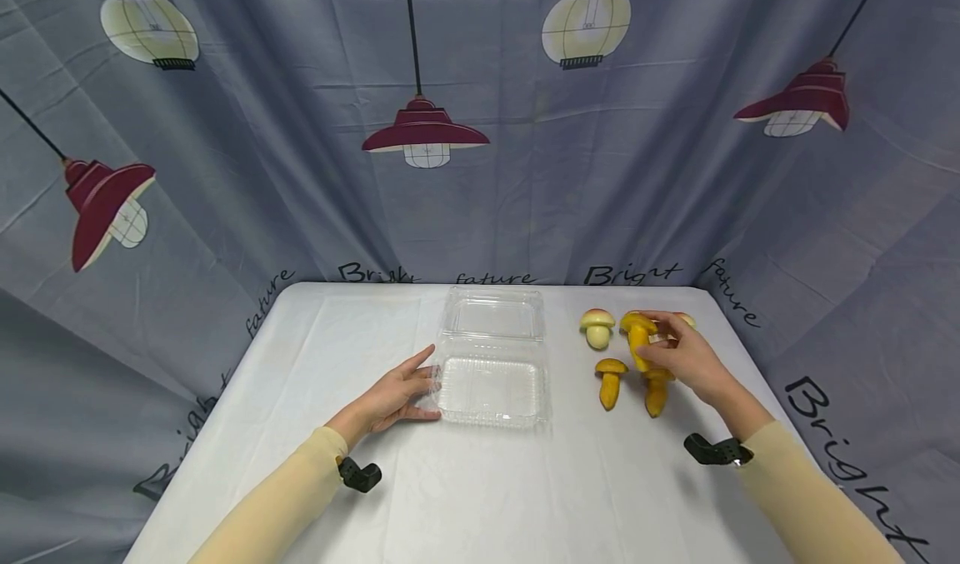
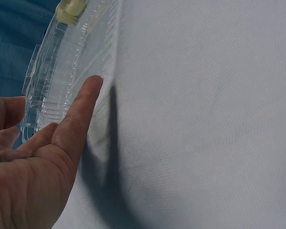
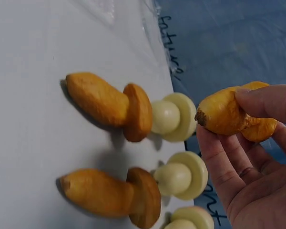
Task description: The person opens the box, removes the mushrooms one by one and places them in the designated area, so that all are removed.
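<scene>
In the head view my right hand point(image 1: 697, 364) pinches a yellow toy-like mushroom point(image 1: 637, 341) between thumb and fingers, lifted above the table; the right wrist view shows its stem end point(image 3: 221, 112) pointing left. Below it, two similar yellow mushrooms point(image 1: 611, 387) point(image 1: 656, 399) lie on the cloth. A clear plastic clamshell box point(image 1: 491, 421) lies unfolded at the table's middle, its lid point(image 1: 493, 335) toward the back. At the box's left side rests my left hand point(image 1: 397, 393), fingers extended and touching its edge; the left wrist view shows a straight finger point(image 2: 81, 112) along the wall.
Pale mushrooms with reddish caps stand behind the yellow ones: one at the left point(image 1: 597, 331), another point(image 1: 686, 320) partly hidden by my right hand. Three pale ones show in the right wrist view. A white cloth point(image 1: 480, 497) covers the table; a grey-blue printed curtain point(image 1: 300, 172) surrounds it.
</scene>
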